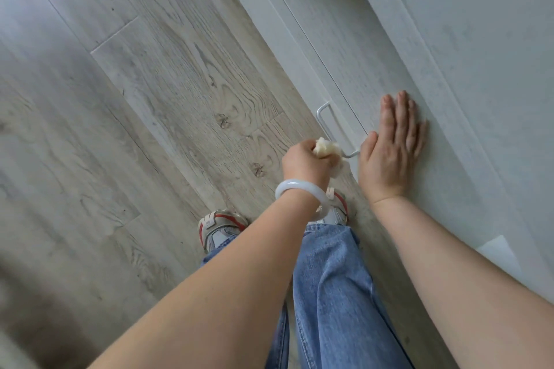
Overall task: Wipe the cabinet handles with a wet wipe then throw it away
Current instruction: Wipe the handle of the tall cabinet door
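Observation:
A white bar handle (325, 120) sticks out from the front of a pale cabinet door (338, 75). My left hand (305, 163), with a white bangle on the wrist, is closed around a crumpled whitish wet wipe (327, 149) and presses it on the handle's near end. The far end of the handle shows bare. My right hand (389, 147) lies flat, fingers together, on the cabinet top (479, 54) just right of the handle. It holds nothing.
Grey wood-look floor (150, 99) fills the left of the view. My feet in grey and red sneakers (220, 226) and blue jeans (332, 293) stand close to the cabinet base. A small pale sheet (499, 249) lies on the cabinet top near my right forearm.

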